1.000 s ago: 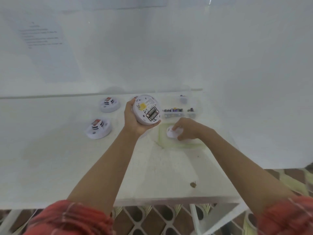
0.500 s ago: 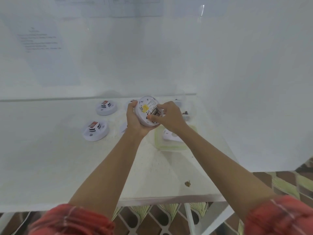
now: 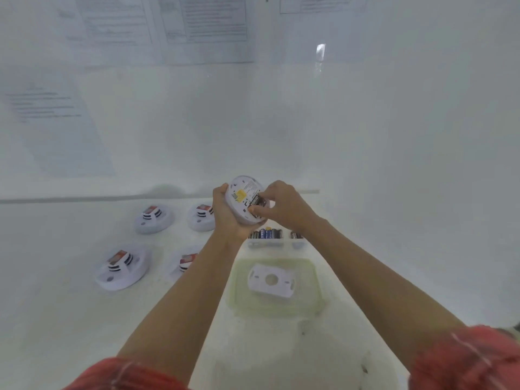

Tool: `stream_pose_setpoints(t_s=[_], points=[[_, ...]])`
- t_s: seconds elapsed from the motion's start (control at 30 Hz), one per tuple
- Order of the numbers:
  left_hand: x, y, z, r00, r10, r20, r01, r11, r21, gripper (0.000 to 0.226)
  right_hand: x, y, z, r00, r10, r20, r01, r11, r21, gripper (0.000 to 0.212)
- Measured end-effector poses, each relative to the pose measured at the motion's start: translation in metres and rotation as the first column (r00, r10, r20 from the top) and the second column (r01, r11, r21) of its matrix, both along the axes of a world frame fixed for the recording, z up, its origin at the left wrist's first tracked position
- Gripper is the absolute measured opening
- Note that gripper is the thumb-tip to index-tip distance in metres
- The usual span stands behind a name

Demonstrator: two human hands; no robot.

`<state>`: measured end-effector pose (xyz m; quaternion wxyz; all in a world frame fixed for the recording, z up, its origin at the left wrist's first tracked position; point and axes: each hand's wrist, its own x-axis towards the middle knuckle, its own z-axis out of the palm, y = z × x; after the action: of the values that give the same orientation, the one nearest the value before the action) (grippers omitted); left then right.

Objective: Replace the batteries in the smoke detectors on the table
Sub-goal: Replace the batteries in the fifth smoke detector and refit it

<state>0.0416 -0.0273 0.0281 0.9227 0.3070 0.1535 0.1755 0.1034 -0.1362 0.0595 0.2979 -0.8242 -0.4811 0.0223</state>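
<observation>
My left hand grips a round white smoke detector above the table, its back side turned toward me with a yellow label and an open battery bay. My right hand pinches a dark battery in that bay with thumb and fingers. The detector's white cover plate lies in a pale green tray below my hands. Several spare batteries lie in a clear box behind the tray.
Several more white smoke detectors sit on the white table to the left: one at the front left, one at the back, one beside my left wrist, one partly behind my left forearm. White walls with printed sheets close in behind and right.
My right hand left the cover plate in the tray and came up to the detector, where it now pinches a battery. The view has moved closer over the table.
</observation>
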Motion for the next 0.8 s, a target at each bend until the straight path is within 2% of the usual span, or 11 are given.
stream_pose_setpoints(t_s=[0.23,0.47,0.57,0.63,0.8], points=[[0.028,0.008,0.0,0.998,0.055,-0.006,-0.054,0.997,0.049,0.045,0.032,0.021,-0.01,0.991,0.031,0.127,-0.021,0.997,-0.075,0.036],[0.037,0.022,0.0,0.999,0.027,0.018,-0.027,0.999,0.045,0.05,0.054,0.025,-0.014,0.994,0.102,-0.035,-0.099,0.992,0.079,0.026],[0.039,0.027,0.003,0.999,0.028,0.024,-0.029,0.999,0.043,0.05,0.059,0.029,-0.016,0.98,0.126,-0.154,-0.1,0.981,0.164,0.036],[0.039,0.028,0.003,0.999,0.025,0.019,-0.026,0.999,0.039,0.05,0.062,0.031,-0.016,0.972,0.12,-0.202,-0.086,0.981,0.173,0.041],[0.042,0.03,-0.001,1.0,0.023,0.001,-0.023,1.0,0.02,0.048,0.063,0.036,-0.014,0.95,0.082,-0.301,-0.041,0.989,0.141,0.036]])
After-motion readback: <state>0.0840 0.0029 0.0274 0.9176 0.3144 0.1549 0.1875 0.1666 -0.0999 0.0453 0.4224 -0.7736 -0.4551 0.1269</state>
